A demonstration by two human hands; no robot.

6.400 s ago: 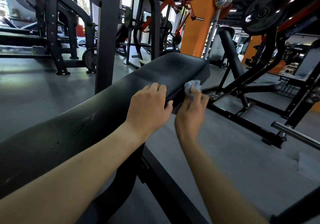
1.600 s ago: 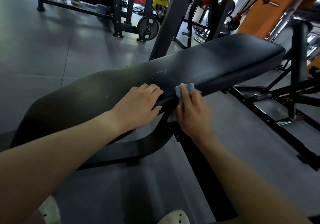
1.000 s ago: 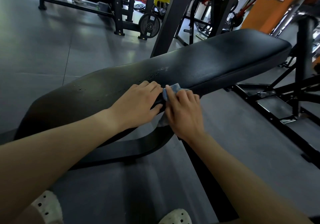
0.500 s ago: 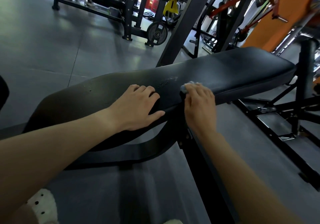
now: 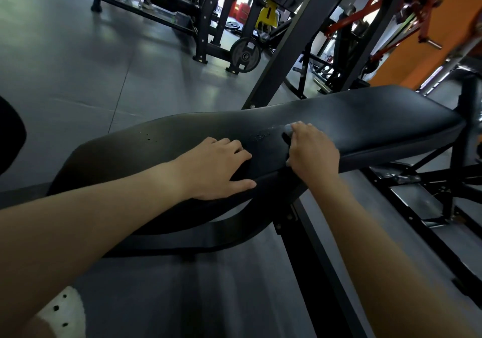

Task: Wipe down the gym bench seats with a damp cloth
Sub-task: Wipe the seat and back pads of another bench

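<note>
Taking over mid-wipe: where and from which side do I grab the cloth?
From above, palm down: the cloth lies pressed on the bench pad, mostly hidden under the right hand, with only a corner showing. Probably bunch its middle.

1. open along the top of the bench pad (image 5: 378,118) toward its far end.
2. blocked just behind the bench pad by a slanted black post (image 5: 284,50).
3. barred beneath the bench pad by a black frame beam (image 5: 310,259).
</note>
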